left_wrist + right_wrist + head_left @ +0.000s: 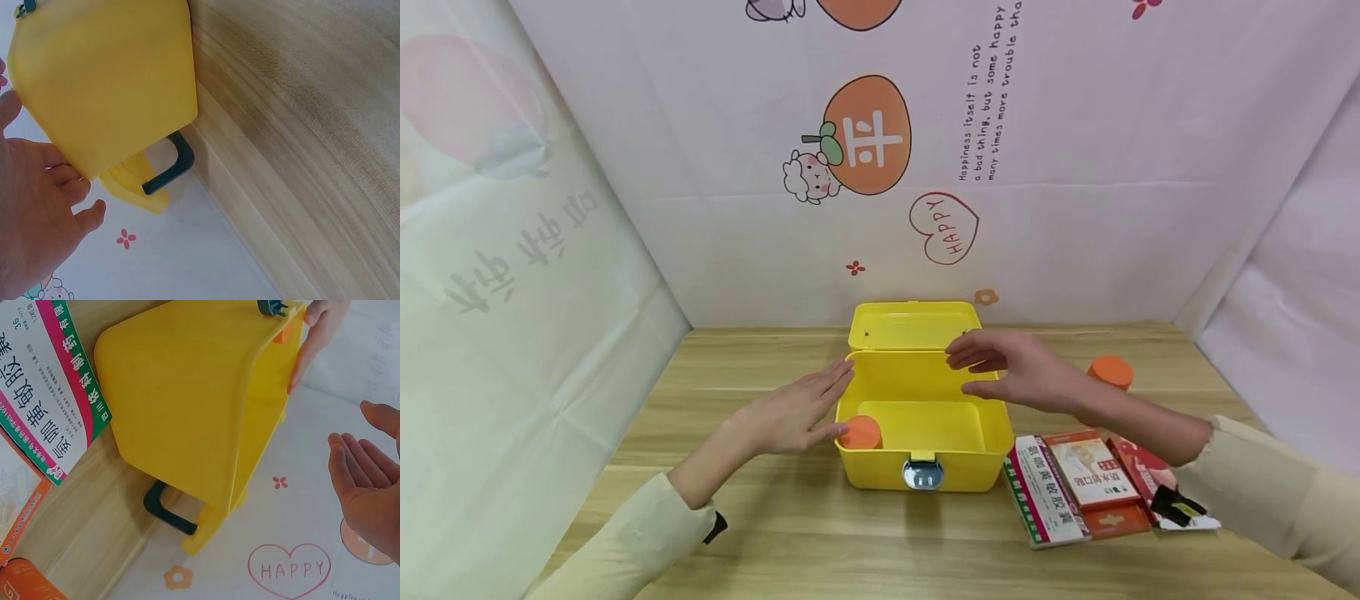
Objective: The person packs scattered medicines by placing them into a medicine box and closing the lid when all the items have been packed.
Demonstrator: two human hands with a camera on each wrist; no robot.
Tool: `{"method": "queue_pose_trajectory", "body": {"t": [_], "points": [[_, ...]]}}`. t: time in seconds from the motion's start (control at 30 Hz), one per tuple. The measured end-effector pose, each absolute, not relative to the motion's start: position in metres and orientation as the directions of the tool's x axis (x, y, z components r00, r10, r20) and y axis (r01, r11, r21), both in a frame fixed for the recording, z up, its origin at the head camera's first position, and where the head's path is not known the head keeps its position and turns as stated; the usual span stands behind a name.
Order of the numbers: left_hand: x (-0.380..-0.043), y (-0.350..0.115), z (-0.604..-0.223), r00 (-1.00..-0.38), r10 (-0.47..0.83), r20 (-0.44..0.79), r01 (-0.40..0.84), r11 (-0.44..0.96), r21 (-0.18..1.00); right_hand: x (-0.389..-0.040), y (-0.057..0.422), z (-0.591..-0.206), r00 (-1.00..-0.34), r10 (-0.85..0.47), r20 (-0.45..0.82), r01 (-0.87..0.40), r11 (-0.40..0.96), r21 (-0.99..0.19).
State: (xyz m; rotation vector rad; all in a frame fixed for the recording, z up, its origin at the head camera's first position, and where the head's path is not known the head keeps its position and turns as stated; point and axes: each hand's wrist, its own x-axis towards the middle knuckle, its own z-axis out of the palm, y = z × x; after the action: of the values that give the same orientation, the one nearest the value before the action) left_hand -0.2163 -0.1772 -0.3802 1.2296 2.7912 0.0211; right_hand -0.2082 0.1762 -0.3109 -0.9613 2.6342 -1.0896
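Note:
A yellow lidded box point(958, 471) stands on the table with its lid point(916, 325) tipped back toward the wall. Inside, at its left end, is an orange round-topped object point(863, 432). My left hand point(796, 408) rests at the box's left rim, fingers extended, thumb near the orange top. In the left wrist view, the left fingers point(72, 181) lie along the rim. My right hand point(1026, 371) hovers over the right rear of the box, fingers loosely bent. Nothing is between the right fingers and thumb point(380, 415) in the right wrist view.
Right of the box lie a white, green and magenta medicine box point(1047, 492), an orange-and-white box point(1093, 471) and a red-and-white packet point(1142, 467). Behind them stands an orange-capped container point(1110, 372). A dark green handle point(169, 509) juts from the box's back. A printed cloth wall point(737, 250) rises behind.

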Motion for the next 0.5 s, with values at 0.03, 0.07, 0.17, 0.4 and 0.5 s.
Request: {"method": "queue_pose_trajectory", "body": {"t": [0.03,0.07,0.17,0.4,0.5], "points": [[-0.216,-0.177,-0.380,-0.672,0.737,-0.077,0.736,0.676,0.049,-0.208,0.178,-0.311,-0.795,-0.596,0.114,-0.501,0.540,-0.676],[-0.217,-0.177,-0.381,-0.672,0.737,-0.076,0.736,0.676,0.049,-0.207,0.181,-0.310,-0.802,-0.586,0.114,-0.495,0.544,-0.678],[-0.217,-0.178,-0.381,-0.670,0.738,-0.076,0.737,0.674,0.048,-0.206,0.188,-0.309,-0.816,-0.564,0.127,-0.486,0.551,-0.679],[-0.217,-0.178,-0.382,-0.667,0.742,-0.067,0.740,0.671,0.048,-0.206,0.204,-0.309,-0.824,-0.542,0.162,-0.503,0.569,-0.650],[-0.217,-0.178,-0.382,-0.668,0.740,-0.071,0.739,0.672,0.051,-0.206,0.211,-0.310,-0.834,-0.528,0.159,-0.489,0.575,-0.656]]}}
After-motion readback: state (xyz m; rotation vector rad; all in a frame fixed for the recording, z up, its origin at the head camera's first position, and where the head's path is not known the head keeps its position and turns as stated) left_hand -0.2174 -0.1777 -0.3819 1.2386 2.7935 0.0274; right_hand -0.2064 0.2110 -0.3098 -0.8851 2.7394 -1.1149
